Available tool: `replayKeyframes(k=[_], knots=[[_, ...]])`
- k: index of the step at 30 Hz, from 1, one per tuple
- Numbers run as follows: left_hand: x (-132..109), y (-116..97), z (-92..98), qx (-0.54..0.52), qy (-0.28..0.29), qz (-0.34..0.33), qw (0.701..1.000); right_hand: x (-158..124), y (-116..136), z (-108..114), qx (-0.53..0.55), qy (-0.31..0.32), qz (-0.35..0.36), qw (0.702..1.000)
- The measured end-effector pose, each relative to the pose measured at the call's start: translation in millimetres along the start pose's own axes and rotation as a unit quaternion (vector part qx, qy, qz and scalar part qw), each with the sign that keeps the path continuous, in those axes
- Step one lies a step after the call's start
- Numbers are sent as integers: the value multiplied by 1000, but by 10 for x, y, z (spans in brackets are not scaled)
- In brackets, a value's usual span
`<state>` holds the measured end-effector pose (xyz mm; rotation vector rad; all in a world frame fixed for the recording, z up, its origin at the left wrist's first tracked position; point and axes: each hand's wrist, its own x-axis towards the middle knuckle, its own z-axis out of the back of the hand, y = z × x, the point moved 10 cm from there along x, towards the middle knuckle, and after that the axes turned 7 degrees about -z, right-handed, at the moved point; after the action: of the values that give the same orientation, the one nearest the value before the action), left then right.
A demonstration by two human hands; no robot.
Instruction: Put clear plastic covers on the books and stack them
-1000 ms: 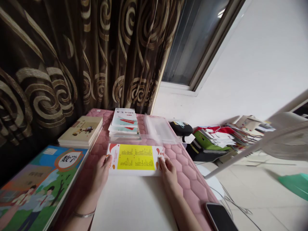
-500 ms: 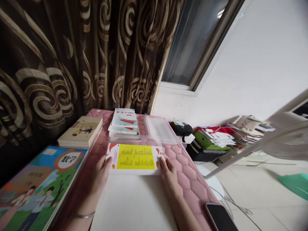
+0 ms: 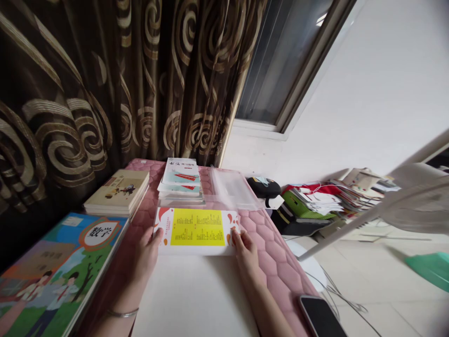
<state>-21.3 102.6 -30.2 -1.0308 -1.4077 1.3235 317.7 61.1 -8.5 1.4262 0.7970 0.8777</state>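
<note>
A white printed sheet (image 3: 196, 228) with a yellow text panel and red-orange corner shapes lies at the near end of a pink quilted mat (image 3: 277, 262). My left hand (image 3: 147, 252) grips its left edge, and my right hand (image 3: 245, 250) grips its right edge. Below it, a broad white sheet (image 3: 192, 295) covers the mat's middle, and its far part may continue into the printed sheet. A thin bracelet (image 3: 122, 313) circles my left wrist.
Beyond the sheet sit a stack of calligraphy booklets (image 3: 180, 180) and a clear plastic bag (image 3: 231, 189). Left lie a maths book (image 3: 59, 276) and a book stack (image 3: 117, 192). A phone (image 3: 321, 318) rests at the mat's right edge, near a fan (image 3: 414, 201).
The printed sheet has slid slightly away from me, and both hands have moved a little with it. The other objects hold their places.
</note>
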Motion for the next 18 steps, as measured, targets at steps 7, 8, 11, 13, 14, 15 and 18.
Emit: replayKeyframes(k=[7,8,11,13,14,15,18], knots=[[6,28,-13,-12,4,8,1000,4,-88,-13,6,11,-38,999],[-1,14,-18,-15,5,9,1000,2,-87,-9,3,9,-38,999],[-16,-14,-16,-18,2,13,1000,0,-87,-10,-1,7,-40,999],[-18,-16,-8,-19,-2,14,1000,4,-93,-16,4,8,-40,999],[-18,-18,-9,-19,-2,12,1000,8,-96,-16,6,8,-38,999],[-18,-24,-8,-18,-3,9,1000,12,-101,-16,5,8,-36,999],[-27,-68,-13,-19,-3,2,1000,28,-108,-4,-9,3,-19,1000]])
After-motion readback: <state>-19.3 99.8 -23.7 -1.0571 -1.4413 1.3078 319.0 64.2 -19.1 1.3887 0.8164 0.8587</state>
